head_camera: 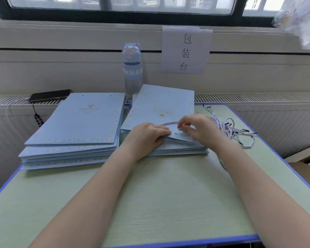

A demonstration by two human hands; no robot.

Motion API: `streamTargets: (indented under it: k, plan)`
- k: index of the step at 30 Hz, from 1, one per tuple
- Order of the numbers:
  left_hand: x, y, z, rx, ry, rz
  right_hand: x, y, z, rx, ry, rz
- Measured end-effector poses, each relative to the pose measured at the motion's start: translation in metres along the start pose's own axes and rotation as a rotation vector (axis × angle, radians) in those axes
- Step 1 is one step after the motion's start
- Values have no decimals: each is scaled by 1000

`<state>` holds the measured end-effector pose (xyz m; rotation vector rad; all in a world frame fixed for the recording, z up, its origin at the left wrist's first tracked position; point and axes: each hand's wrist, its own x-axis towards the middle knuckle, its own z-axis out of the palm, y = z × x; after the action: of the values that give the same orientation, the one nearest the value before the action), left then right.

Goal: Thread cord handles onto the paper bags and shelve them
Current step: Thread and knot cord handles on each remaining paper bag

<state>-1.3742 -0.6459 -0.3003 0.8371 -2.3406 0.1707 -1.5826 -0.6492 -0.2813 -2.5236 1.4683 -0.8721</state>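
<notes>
Green desk (168,194), left hand (147,135) gripping near edge of top bag (161,104), right hand (199,127) just beside, pinching cord (168,122)

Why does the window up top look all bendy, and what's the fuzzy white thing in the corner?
In the head view the wide-angle lens bows the window frame; daylight washes out its panes; the white thing top right is too blurred to name; the left hand, right hand, cord and paper bag look sharp.

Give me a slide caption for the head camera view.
Left hand holds the top light-blue paper bag while the right hand pinches a white twisted cord near a punched hole.
</notes>
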Motion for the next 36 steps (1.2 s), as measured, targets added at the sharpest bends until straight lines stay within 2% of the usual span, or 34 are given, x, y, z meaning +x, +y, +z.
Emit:
streamTargets:
  k: [5, 10, 17, 23, 27, 36]
  plan:
    - [-2, -3, 2, -31, 34, -15, -1, -3, 1, 52, -55, -36]
    - [-1, -7, 3, -120, 20, -67, 0, -9, -4, 153, -33, 63]
    - [0, -6, 3, -143, 6, -61, 0, -9, 0, -23, -5, -104]
    - [-2, -8, 5, -162, 40, -72, 1, -9, 3, -7, -56, -144]
    - [-1, -8, 8, -166, 76, -108, 0, -9, -2, 125, 17, 39]
    - [1, -1, 7, -137, 177, -159, 0, -14, -6, 277, -58, 96]
